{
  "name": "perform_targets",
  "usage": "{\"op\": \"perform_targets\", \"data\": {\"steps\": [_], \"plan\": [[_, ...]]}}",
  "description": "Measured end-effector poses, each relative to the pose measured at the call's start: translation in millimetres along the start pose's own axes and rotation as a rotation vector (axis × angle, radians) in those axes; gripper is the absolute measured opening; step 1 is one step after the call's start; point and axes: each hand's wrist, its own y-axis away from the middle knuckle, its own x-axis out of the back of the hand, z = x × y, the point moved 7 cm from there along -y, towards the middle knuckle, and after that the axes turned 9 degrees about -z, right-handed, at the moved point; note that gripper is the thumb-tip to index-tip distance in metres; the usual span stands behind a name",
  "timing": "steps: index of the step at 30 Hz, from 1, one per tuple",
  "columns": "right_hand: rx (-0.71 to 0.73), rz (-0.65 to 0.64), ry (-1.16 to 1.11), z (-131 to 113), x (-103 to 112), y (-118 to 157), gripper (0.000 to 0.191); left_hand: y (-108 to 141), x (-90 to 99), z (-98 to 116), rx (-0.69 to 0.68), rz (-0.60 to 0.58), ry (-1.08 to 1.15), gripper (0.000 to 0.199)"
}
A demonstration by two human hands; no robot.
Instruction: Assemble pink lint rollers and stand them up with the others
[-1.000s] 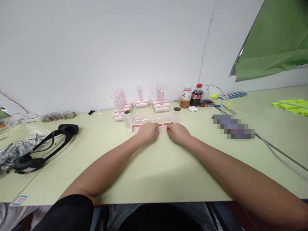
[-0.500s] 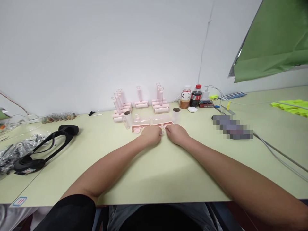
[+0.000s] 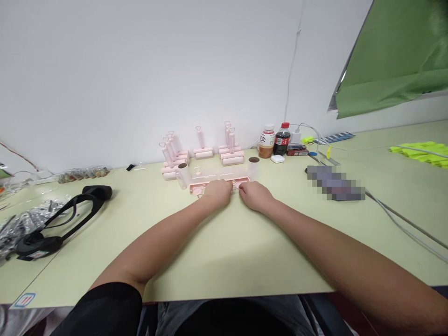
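My left hand (image 3: 219, 193) is closed at the middle of the table, its fingers curled out of sight around something small I cannot make out. Close to its right, my right hand (image 3: 256, 195) is also closed, knuckles up. Pink trays (image 3: 193, 189) lie just beyond both hands, partly covered by them. Behind these rest clear cylinders (image 3: 231, 173). A roll with a brown core (image 3: 254, 167) stands beyond my right hand, and another such roll (image 3: 184, 172) stands beyond my left hand.
Pink rollers (image 3: 233, 157) stand in groups by the wall. Two bottles (image 3: 266, 141) and a white case (image 3: 277, 159) are at back right. A blurred object (image 3: 334, 183) and cables lie right; a black headset (image 3: 66, 221) and plastic bags (image 3: 35, 219) lie left.
The whole view has shifted slightly. My hands stay close together over the pink trays, and both remain closed.
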Motion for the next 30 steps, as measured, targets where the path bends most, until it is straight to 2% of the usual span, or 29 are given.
{"op": "perform_targets", "data": {"steps": [6,10,15,17,22,24,26,28,30], "plan": [[0.003,-0.03,-0.003,0,0,1,0.031,8,-0.2,-3,0.026,0.039,0.01,0.024],[0.015,-0.04,-0.01,0,0,1,0.03,26,-1.0,-7,0.037,0.07,0.036,0.027],[0.031,-0.026,-0.036,-3,1,3,0.027,53,-0.4,-12,0.03,0.076,0.132,0.019],[0.025,0.007,-0.058,-3,5,3,0.03,66,1.1,-13,0.011,0.08,0.224,0.016],[-0.054,0.119,-0.128,10,20,6,0.034,101,5.4,-15,-0.096,0.116,0.617,0.018],[-0.046,0.131,-0.151,10,23,9,0.031,112,8.9,-17,-0.141,0.177,0.749,0.012],[0.086,0.121,-0.245,-2,22,16,0.028,118,13.9,-22,-0.2,0.28,0.923,0.008],[0.358,0.063,-0.456,-27,19,28,0.027,120,17.3,-25,-0.288,0.368,1.162,0.016],[0.612,-0.076,-0.662,-54,12,45,0.031,117,18.1,-28,-0.376,0.426,1.41,0.025]]}}
